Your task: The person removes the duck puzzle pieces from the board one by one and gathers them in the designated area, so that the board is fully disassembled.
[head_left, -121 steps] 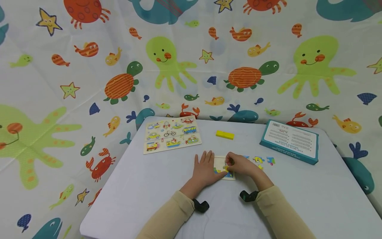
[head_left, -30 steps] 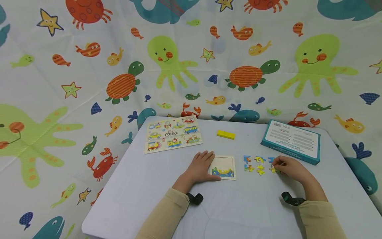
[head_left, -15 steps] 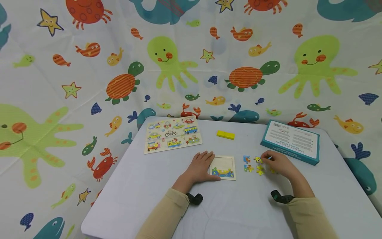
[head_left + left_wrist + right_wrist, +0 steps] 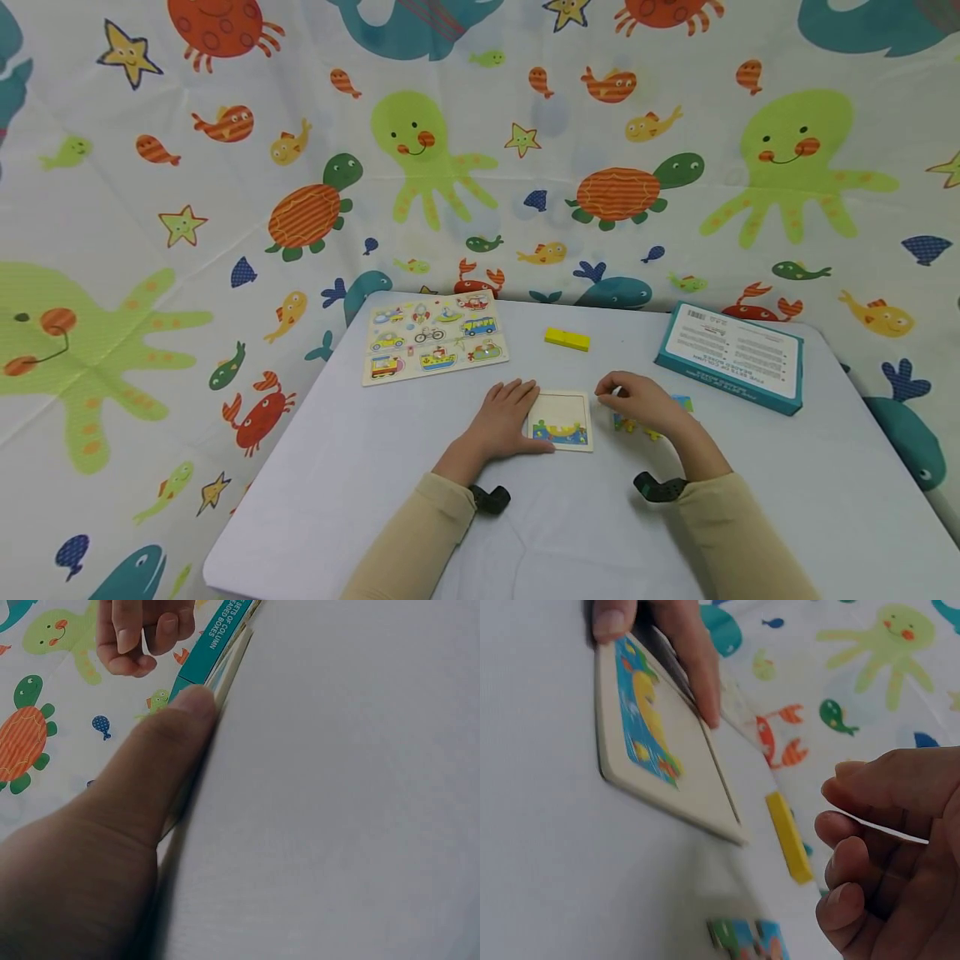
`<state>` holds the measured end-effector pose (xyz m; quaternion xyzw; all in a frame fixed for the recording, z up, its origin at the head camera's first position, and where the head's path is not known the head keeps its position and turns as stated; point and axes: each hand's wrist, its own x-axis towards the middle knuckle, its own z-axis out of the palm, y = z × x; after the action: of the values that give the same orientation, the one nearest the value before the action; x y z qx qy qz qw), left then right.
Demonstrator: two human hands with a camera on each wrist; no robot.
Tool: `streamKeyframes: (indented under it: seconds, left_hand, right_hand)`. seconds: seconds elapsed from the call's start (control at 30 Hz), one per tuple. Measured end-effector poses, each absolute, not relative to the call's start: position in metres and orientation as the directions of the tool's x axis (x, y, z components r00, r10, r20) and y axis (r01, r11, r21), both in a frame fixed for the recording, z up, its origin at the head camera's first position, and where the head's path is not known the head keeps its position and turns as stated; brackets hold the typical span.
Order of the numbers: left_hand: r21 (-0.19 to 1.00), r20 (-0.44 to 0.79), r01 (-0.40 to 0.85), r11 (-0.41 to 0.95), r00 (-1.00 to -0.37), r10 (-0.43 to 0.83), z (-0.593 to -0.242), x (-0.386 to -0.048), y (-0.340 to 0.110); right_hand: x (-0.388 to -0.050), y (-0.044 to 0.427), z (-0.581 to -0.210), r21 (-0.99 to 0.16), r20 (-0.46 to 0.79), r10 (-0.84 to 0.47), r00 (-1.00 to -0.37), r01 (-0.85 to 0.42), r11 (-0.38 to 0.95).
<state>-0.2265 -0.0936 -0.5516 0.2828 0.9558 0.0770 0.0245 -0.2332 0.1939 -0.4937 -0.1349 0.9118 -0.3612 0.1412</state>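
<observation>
The left hand, fingers extended and thumb wide, rests at the left side of a square, pale wooden puzzle tray, partly filled, on the white surface. The right hand hangs right of the tray, above small multicoloured jigsaw pieces, fingers curled narrow; whether they grip a piece cannot be told.

On the white surface, a partly filled puzzle tray is touched at its left edge by the left hand; loose puzzle pieces are partly hidden by the right hand.
</observation>
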Motion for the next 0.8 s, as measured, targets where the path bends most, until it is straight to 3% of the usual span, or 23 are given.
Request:
streamKeyframes:
  seconds: [0.6,0.8]
  left_hand:
    - [0.156,0.016,0.539,0.828,-0.840,0.543,-0.554,-0.229,-0.093]
    - [0.156,0.029,0.546,0.823,-0.836,0.548,-0.554,-0.229,-0.094]
  right_hand:
    - [-0.238,0.124,-0.514,-0.683,-0.114,-0.507,-0.855,-0.303,0.664]
    - [-0.237,0.111,-0.518,-0.671,-0.139,-0.503,-0.853,-0.293,0.682]
